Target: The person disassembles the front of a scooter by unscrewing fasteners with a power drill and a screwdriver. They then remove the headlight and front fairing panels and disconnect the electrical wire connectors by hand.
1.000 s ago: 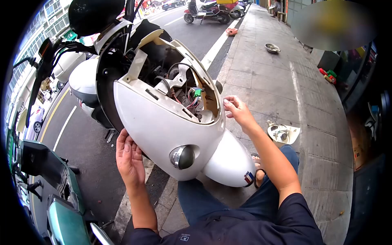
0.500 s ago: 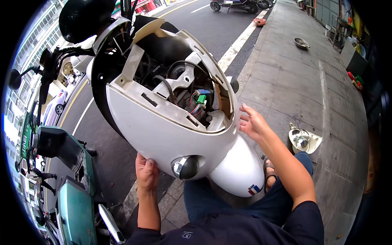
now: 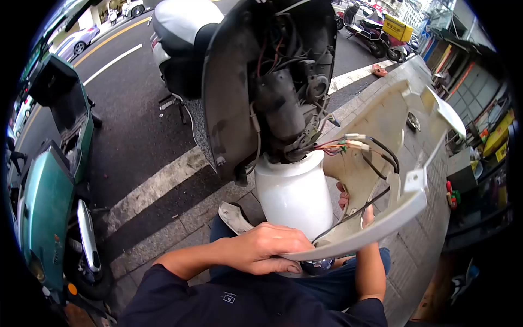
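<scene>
The white scooter front panel [image 3: 376, 233] is off the scooter body and tilted, its cream inner side facing up. My left hand [image 3: 272, 246] is closed over the panel's near edge, thumb below. On the panel's right part, my right hand [image 3: 342, 197] grips it, fingers showing at an opening; the panel hides much of that hand. Wires with connectors [image 3: 354, 144] run from the exposed scooter front [image 3: 278, 103] across the panel's inside. The glossy white front fender [image 3: 291, 191] stands upright between my knees, just left of the panel.
A green scooter [image 3: 46, 201] stands at the left. Beyond the exposed front is the scooter's light seat [image 3: 188, 22]. A round metal dish [image 3: 413, 121] and a reddish object [image 3: 379, 71] lie on the ground farther off. Shop goods line the right side.
The front panel has come away from the scooter and swung right and down, baring the dark inside and wires. My left hand moved right along its edge; both hands now hold it.
</scene>
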`<state>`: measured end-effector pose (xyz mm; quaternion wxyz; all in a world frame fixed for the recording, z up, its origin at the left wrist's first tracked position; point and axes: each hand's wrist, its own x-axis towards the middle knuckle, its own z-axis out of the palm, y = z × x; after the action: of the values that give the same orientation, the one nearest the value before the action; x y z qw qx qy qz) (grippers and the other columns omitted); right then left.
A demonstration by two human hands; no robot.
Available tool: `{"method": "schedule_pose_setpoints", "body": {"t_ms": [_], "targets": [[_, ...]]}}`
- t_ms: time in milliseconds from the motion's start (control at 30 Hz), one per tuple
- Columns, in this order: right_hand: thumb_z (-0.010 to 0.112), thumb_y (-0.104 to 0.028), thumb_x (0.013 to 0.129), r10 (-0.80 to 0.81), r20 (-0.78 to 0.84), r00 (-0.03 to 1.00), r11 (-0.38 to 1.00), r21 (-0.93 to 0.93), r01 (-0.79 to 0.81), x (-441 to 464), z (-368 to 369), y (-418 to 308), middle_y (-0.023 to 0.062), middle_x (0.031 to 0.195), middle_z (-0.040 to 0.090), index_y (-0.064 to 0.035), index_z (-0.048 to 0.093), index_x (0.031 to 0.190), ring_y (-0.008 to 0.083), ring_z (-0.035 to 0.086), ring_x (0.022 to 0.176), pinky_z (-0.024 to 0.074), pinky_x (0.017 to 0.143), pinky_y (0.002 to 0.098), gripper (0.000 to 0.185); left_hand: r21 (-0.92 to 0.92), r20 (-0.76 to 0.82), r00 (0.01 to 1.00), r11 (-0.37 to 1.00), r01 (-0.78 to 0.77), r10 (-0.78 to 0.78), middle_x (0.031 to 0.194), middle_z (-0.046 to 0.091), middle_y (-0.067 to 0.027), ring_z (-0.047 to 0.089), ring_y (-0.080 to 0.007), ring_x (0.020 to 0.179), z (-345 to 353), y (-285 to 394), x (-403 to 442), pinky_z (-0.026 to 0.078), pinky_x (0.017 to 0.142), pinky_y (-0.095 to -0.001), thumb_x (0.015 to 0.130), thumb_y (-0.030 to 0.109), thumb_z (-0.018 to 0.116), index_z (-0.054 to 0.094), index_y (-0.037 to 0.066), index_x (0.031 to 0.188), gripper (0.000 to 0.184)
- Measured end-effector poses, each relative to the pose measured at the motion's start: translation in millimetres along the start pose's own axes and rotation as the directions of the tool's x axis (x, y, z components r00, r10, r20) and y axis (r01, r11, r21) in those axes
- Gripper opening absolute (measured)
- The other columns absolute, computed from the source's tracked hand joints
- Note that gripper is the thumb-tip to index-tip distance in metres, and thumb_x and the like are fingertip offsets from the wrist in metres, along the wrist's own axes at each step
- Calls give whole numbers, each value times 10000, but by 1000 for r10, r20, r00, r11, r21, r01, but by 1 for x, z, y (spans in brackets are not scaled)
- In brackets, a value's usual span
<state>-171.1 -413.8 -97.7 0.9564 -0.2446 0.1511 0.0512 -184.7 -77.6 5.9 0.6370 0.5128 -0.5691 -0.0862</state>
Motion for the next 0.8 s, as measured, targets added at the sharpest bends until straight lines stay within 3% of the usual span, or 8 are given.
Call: {"method": "schedule_pose_setpoints", "body": {"t_ms": [167, 300, 367, 400, 500, 633, 700, 800], "targets": [[509, -318, 958, 48, -51, 998, 982, -180, -57, 0, -44, -10, 199, 1183, 589, 13, 455, 1338, 182, 624, 755, 531, 664, 305, 506, 36, 122, 993, 999, -4, -1, 1123, 658, -130, 647, -296, 1010, 7, -3, -14, 521, 832, -375, 855, 128, 702, 625, 2, 1118, 302], [505, -289, 965, -193, -251, 948, 792, -610, 0, -37, 7, 7, 112, 965, 680, 55, 565, 1209, 206, 651, 789, 535, 738, 293, 426, 22, 147, 989, 1000, -19, 15, 1120, 660, -119, 649, -284, 1003, 5, -5, -20, 521, 830, -373, 841, 128, 713, 630, 6, 1119, 315], [536, -312, 956, -364, -172, 915, 628, -771, 105, -39, -25, -5, 106, 1142, 659, -1, 555, 1271, 164, 653, 895, 520, 765, 287, 444, 21, 135, 990, 999, -40, 37, 1120, 660, -118, 648, -283, 1000, 6, -8, -23, 522, 826, -373, 839, 129, 715, 630, 8, 1119, 317], [511, -266, 967, -449, -154, 880, 618, -765, 181, -43, -16, -5, 98, 1050, 666, 24, 578, 1202, 189, 651, 868, 524, 775, 296, 379, 39, 113, 992, 998, -52, 47, 1121, 659, -116, 648, -282, 997, 7, -9, -24, 523, 822, -373, 837, 130, 717, 630, 10, 1120, 319], [542, -181, 971, -710, 7, 704, 227, -944, 239, -70, 19, -29, 71, 1029, 650, -28, 597, 1114, 159, 633, 864, 498, 755, 281, 216, 42, 115, 992, 998, -50, 45, 1127, 656, -118, 648, -282, 994, 7, -9, -25, 524, 814, -375, 835, 130, 718, 628, 9, 1117, 320], [572, -172, 963, -653, 612, 446, -340, -764, 549, -115, 138, -33, 66, 913, 594, 23, 600, 1001, 119, 525, 798, 439, 733, 258, 201, 44, 127, 988, 994, -96, 90, 1136, 652, -119, 647, -285, 992, 6, -11, -22, 525, 811, -375, 829, 134, 724, 627, 6, 1119, 331], [561, -208, 973, -450, 769, 454, -512, -639, 574, -124, 174, -34, 108, 971, 592, 26, 603, 1004, 143, 532, 834, 440, 750, 277, 239, 59, 161, 985, 996, -71, 60, 1145, 646, -126, 642, -296, 999, 3, -11, -20, 526, 814, -376, 836, 186, 728, 623, 1, 1133, 366], [497, -270, 996, -306, 697, 649, -412, -711, 569, -117, 213, -31, 113, 1085, 593, 26, 555, 1168, 161, 570, 942, 460, 812, 293, 348, -41, 195, 978, 997, -72, 78, 1151, 639, -142, 634, -310, 1013, -3, -9, -14, 520, 830, -383, 854, 270, 718, 621, -6, 1145, 413]]}}
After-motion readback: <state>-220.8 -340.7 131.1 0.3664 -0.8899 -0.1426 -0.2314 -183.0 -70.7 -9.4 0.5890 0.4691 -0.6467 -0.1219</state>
